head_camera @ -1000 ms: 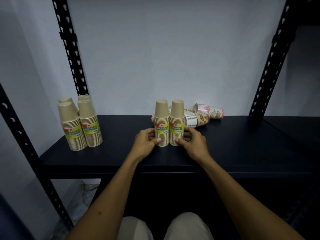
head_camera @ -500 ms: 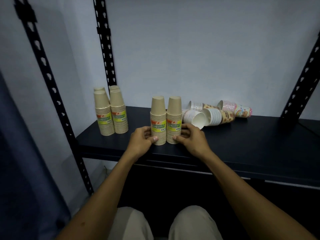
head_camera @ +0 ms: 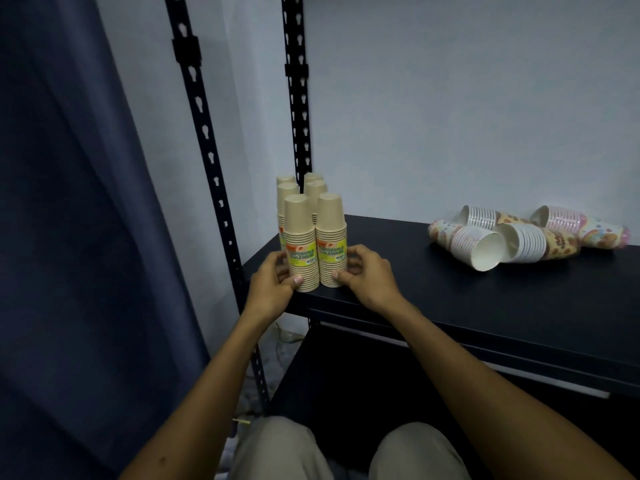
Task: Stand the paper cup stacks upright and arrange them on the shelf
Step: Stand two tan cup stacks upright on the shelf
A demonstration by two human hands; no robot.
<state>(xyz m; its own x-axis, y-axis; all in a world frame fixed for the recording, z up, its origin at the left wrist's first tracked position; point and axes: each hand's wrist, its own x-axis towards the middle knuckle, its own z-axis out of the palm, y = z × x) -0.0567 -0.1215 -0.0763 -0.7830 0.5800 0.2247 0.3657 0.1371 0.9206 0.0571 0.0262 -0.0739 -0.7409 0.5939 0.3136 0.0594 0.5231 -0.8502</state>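
Observation:
Two upright tan paper cup stacks stand side by side at the left front of the black shelf (head_camera: 450, 299). My left hand (head_camera: 275, 282) grips the left tan stack (head_camera: 300, 244) and my right hand (head_camera: 367, 271) grips the right tan stack (head_camera: 330, 240). Right behind them stand several more upright tan stacks (head_camera: 313, 188), close to the shelf's left end. Far to the right, several patterned cup stacks (head_camera: 519, 237) lie on their sides in a loose heap, one with its white mouth (head_camera: 486, 251) facing me.
Two black slotted uprights (head_camera: 204, 133) rise at the shelf's left end. A dark blue curtain (head_camera: 76, 237) hangs to the left, a pale wall behind. Bare shelf surface lies between the tan group and the lying heap. My knees show below.
Both hands have slid the two tan stacks leftward along the shelf until they stand right in front of the earlier tan group. The lying patterned stacks have stayed in place.

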